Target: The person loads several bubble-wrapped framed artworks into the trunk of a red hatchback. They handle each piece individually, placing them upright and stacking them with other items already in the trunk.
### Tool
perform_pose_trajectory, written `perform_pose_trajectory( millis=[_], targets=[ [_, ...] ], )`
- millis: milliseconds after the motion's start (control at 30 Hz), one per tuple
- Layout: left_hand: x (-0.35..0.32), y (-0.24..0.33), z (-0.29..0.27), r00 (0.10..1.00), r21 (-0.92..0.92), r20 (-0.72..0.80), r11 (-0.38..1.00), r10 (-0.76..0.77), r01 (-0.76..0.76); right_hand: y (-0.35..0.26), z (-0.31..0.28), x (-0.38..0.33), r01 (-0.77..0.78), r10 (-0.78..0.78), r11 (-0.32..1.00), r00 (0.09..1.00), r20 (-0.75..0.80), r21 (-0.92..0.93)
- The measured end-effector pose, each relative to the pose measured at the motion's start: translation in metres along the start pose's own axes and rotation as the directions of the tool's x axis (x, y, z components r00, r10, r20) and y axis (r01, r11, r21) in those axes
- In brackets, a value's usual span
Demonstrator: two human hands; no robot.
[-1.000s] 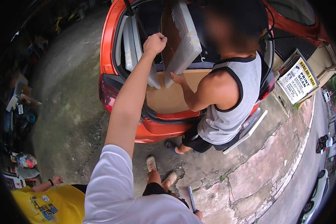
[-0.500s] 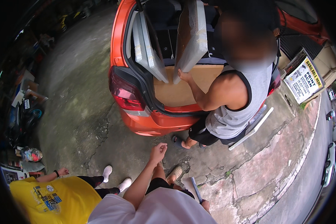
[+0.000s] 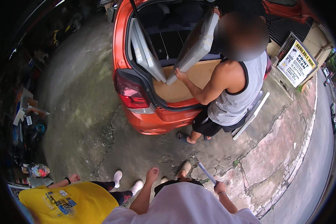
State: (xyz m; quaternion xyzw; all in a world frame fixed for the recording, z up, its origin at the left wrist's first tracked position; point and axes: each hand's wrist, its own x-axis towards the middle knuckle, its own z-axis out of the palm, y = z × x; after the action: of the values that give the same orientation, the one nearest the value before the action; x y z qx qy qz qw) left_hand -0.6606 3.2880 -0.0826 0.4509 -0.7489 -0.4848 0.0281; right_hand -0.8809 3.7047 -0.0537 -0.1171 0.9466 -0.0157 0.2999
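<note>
Hanging low in front of the white-shirted body, the person's left hand [image 3: 152,174] is curled into a loose fist, fingers drawn together on nothing that can be seen, touching nothing. The right hand [image 3: 219,186] is clamped around one end of a slim grey-blue stick-like tool [image 3: 207,173], which slants up and to the left from the fist, its free end over the cracked concrete ground [image 3: 100,123]; what kind of tool it is cannot be made out.

Between the two hands, just ahead of them, are the wearer's own feet in pale shoes. To the left of the left hand stands a person in a yellow printed shirt [image 3: 69,201] with white shoes.

Well ahead of both hands, an orange hatchback car [image 3: 153,119] stands with its boot open. A person in a grey sleeveless top [image 3: 235,97] leans into the boot, holding a flat panel wrapped in clear bubble plastic [image 3: 196,44] tilted on edge above a brown cardboard sheet. A second wrapped panel [image 3: 145,52] leans beside it, nearer the car's left side.
</note>
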Motion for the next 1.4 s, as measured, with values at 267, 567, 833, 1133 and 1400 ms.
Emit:
perform_pose_trajectory(
  millis=[267,567,833,1133,1400],
  targets=[
    [-0.054,-0.108,0.011,0.99,-0.044,0.025,0.989,-0.139,0.14,-0.012,0.015,-0.035,0.038,-0.036,0.998,0.998,0.049,-0.047],
    [-0.117,-0.16,0.013,0.977,0.086,0.073,0.977,-0.199,0.193,-0.008,0.035,-0.087,0.076,-0.061,0.99,0.99,0.125,-0.12],
    [-0.115,-0.17,0.013,0.992,0.006,0.051,0.994,-0.112,0.112,0.011,0.067,-0.121,0.009,-0.008,1.0,0.998,0.054,-0.015],
    [-0.108,-0.18,0.012,0.934,0.038,0.121,0.941,-0.338,0.335,0.029,0.076,-0.142,-0.048,0.049,0.998,0.998,0.045,-0.03],
    [-0.108,-0.189,0.022,0.984,0.023,0.073,0.986,-0.164,0.162,0.035,0.081,-0.15,-0.046,0.049,0.998,0.996,0.073,-0.046]
  ],
)
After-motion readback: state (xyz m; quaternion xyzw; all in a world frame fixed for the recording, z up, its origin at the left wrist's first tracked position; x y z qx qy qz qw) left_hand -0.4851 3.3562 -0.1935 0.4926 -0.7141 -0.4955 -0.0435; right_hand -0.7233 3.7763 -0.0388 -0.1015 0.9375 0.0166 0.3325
